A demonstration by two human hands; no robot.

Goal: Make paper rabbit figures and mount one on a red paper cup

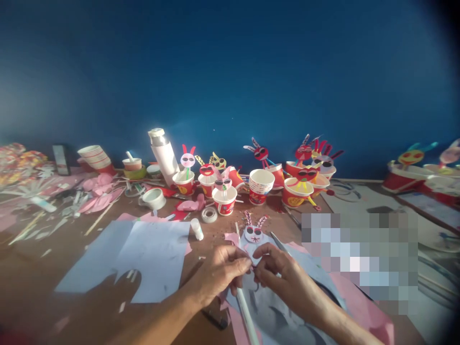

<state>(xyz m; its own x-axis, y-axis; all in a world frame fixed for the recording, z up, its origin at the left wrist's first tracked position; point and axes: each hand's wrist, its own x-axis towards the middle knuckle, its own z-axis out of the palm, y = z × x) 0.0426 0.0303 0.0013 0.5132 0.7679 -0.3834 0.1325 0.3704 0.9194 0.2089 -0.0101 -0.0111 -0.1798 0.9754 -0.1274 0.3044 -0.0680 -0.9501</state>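
Grip: left hand and right hand, lower centre of frame, fingertips near each other; whether either is clamped on anything, cannot tell.
Paper face with feelers: just above the fingertips, eyes upward, presumably kept there for close two-handed handling.
White sheet: left of centre, edge short of the left hand.
Worktop: brown surface showing lower left, sideways room.
Paper cups: mid-frame row, limiting forward reach.

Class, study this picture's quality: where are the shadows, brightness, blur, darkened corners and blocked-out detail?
Head view throughout: dark shadows on the whitish paper below the bare right hand; bright light on the white cylindrical bottle; blurred multicoloured pile at far left; black corners at right; square pixelation hides an area right of that hand.
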